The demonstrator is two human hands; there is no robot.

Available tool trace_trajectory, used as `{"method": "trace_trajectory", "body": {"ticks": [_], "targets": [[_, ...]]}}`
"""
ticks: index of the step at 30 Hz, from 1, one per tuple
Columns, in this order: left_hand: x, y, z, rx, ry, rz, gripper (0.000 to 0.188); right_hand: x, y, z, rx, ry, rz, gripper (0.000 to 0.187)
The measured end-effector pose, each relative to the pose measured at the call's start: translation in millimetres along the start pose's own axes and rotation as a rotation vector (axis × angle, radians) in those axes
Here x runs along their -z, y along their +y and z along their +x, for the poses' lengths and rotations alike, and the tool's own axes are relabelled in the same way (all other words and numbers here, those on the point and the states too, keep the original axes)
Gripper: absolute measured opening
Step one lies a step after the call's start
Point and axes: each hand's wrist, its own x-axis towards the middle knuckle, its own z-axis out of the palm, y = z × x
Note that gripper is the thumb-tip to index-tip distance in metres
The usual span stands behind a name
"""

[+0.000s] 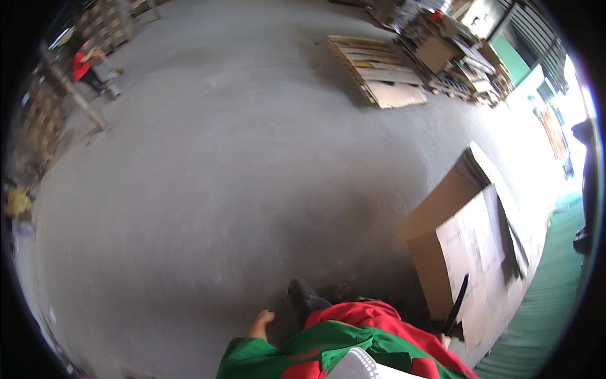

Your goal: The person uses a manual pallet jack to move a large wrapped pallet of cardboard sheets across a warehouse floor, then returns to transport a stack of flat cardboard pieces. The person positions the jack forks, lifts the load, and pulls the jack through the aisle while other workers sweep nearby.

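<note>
My left hand [265, 317] hangs low beside my body, over the grey floor. Its fingers look curled in, and nothing shows in them. At my right side, my right hand [445, 341] is partly hidden by my red and green clothing. It is closed round the lower end of a long, thin, black blade-like tool [460, 301], which points upward. Just behind that tool stands a large brown cardboard box [467, 237] with flaps open, close to my right arm. Its exact contents cannot be seen.
A wooden pallet [379, 66] lies on the floor ahead, beside a heap of pallets and flattened cardboard [451, 57]. Green corrugated sheeting [536, 303] runs along the right. At far left, a person in red [82, 66] is near a slanting post [76, 95] and stacked brown goods.
</note>
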Motion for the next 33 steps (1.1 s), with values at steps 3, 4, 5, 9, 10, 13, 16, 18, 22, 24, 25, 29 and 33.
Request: {"method": "trace_trajectory", "body": {"ticks": [3, 4, 5, 9, 10, 13, 16, 18, 22, 24, 25, 29, 33], "targets": [[92, 52, 26, -0.082, -0.079, -0.179, 0.033, -12, -12, -55, 0.075, -0.020, 0.088, 0.022], [126, 74, 30, -0.199, -0.030, -0.168, 0.030, -16, -20, -74, 0.125, -0.034, -0.024, 0.022], [169, 100, 31, -0.264, -0.034, -0.236, 0.027, -19, -31, -99, 0.241, -0.022, -0.168, 0.023], [353, 220, -29, -0.570, 0.171, -0.374, 0.020, -41, -89, -188, -0.189, 0.068, -0.240, 0.037], [406, 254, -58, -0.701, 0.261, -0.396, 0.025, -53, -107, -209, -0.156, 0.090, -0.205, 0.030], [558, 332, -174, -1.196, 0.546, -0.359, 0.044, -86, -173, -254, -0.078, 0.099, -0.134, 0.027], [686, 373, -298, -1.784, 0.559, -0.547, 0.052, -115, -230, -293, -0.156, 0.030, -0.041, 0.027], [753, 414, -346, -2.107, 0.590, -0.572, 0.052, -128, -276, -316, -0.117, 0.077, -0.046, 0.025], [832, 477, -378, -2.361, 0.620, -0.490, 0.052, -174, -375, -361, -0.139, 0.146, -0.112, 0.029], [867, 533, -364, -2.357, 0.522, -0.413, 0.051, -206, -433, -385, -0.165, 0.256, -0.191, 0.031], [880, 559, -355, -2.332, 0.468, -0.374, 0.051, -219, -463, -397, -0.166, 0.275, -0.159, 0.033], [902, 644, -308, -2.116, 0.181, -0.141, 0.051, -267, -551, -474, -0.234, 0.315, -0.149, 0.036], [903, 713, -228, -1.823, -0.164, 0.007, 0.051, -300, -619, -560, -0.208, 0.162, -0.083, 0.045]]}}
